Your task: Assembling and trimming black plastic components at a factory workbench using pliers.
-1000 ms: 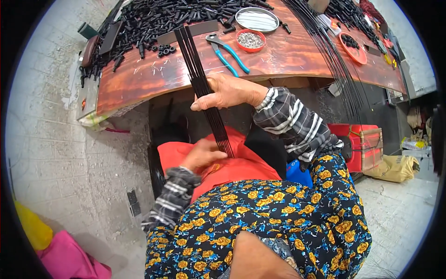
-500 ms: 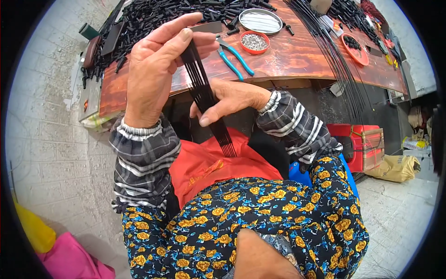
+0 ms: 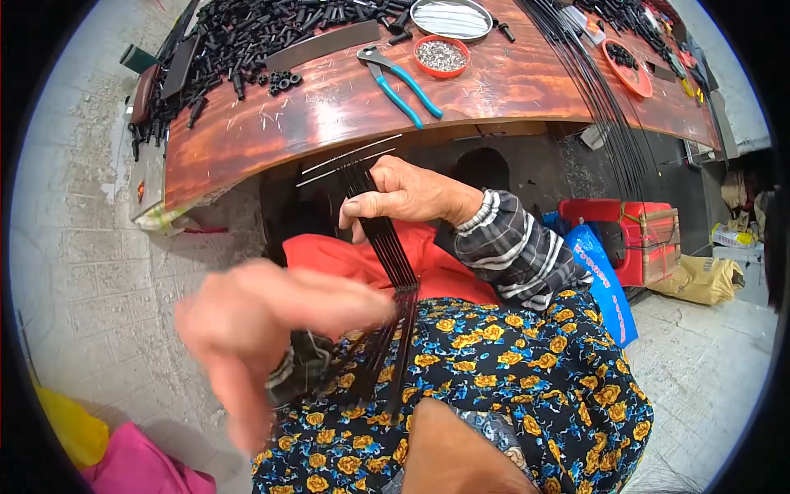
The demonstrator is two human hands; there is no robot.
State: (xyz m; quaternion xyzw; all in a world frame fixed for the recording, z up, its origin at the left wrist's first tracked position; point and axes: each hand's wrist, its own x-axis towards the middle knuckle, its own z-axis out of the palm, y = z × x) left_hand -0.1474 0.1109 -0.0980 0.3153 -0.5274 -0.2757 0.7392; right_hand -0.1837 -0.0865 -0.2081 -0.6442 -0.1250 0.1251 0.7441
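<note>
A bundle of thin black metal ribs [image 3: 391, 255], like those of an umbrella frame, slants over my lap. My right hand [image 3: 415, 193] is closed round its upper part, thumb across the front. Below, the ribs fan apart over my flowered clothing. My left hand [image 3: 247, 329] is blurred in front of the lap, fingers stretched apart, with nothing visible in it. One finger reaches towards the lower ribs; whether it touches them I cannot tell. A few thin pale rods [image 3: 350, 160] cross the bundle's far end. Under the bundle lies a red cloth [image 3: 329, 255].
On the reddish wooden table [image 3: 510, 90] lie blue-handled pliers [image 3: 403, 86], a red dish of small metal bits [image 3: 442, 56], a round tray of white sticks [image 3: 448, 23] and piled black parts [image 3: 255, 45]. Long black rods [image 3: 605, 123] overhang the edge. A red stool [image 3: 650, 255] stands right.
My left hand has left the bundle's top end and swung down towards me, beside its lower end. The lower ribs now spread over my lap. My right hand keeps its hold.
</note>
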